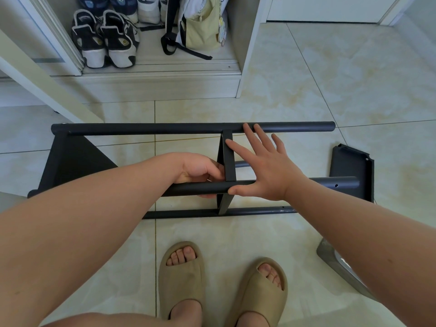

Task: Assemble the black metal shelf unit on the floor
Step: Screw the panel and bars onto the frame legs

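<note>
Shelf frame (165,129) on floor (330,79), beneath hands (266,171)

No words, numbers or brand names can be read anywhere. The sneakers (103,38) on the cabinet floor each carry a small yellow emblem (122,40) at the heel, too small to make out. A charm (221,35) hanging from the bag (200,29) bears a printed figure, with no legible lettering.
</note>
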The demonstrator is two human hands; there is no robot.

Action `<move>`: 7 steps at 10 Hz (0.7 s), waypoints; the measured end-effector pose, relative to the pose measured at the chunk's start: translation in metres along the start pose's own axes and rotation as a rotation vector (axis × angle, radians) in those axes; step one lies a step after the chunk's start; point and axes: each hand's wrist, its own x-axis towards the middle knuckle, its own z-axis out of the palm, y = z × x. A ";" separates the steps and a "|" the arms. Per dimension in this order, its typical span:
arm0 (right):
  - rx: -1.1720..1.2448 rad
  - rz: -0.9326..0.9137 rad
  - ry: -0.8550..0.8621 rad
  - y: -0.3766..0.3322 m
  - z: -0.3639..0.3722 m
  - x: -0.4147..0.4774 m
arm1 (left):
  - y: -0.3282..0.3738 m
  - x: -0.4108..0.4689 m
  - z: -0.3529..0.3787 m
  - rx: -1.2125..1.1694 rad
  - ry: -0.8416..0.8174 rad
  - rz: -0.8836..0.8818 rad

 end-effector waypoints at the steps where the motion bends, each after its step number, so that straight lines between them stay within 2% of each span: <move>1: 0.003 -0.001 0.004 0.000 0.000 0.000 | 0.001 0.001 0.002 -0.003 0.034 -0.020; 3: 0.007 -0.002 0.008 0.000 0.001 0.000 | 0.003 0.000 0.005 0.066 0.039 -0.058; 7: 0.007 -0.002 0.007 -0.001 0.000 0.000 | 0.002 -0.001 0.002 0.027 -0.014 -0.009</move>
